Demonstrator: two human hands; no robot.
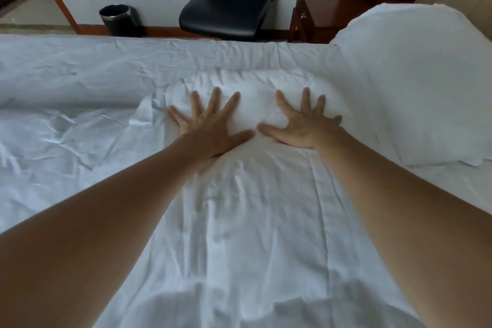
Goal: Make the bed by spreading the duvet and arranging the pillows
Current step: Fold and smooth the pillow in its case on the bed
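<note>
Across the middle of a bed, two bare forearms reach forward from the lower corners of the view, and both hands lie flat on a white pillow point(255, 104). Each grip is spread wide: the left hand point(210, 125) has its fingers fanned and straight, palm down on the pillow's left part, thumb pointing right. The right hand point(303, 125) mirrors it on the pillow's right part, fingers fanned and straight, thumb pointing left. The two thumb tips sit close together but do not touch. Neither hand curls around any fabric.

This pillow has its long axis running away from the viewer, from the near edge toward the far side of the bed. Its far end bulges up just beyond the fingertips, and a seam runs along its right side.

A second, plumper white pillow point(415, 82) lies to the right, just beside the first, its rounded top toward the far right corner.

A white duvet point(74, 93) covers the left part of the bed, creased and wrinkled, with a thick fold running left to right.

Beyond the bed stand a black bin point(118, 20), a black chair point(229, 8) and a dark wooden nightstand point(322, 12) against a pale wall.
</note>
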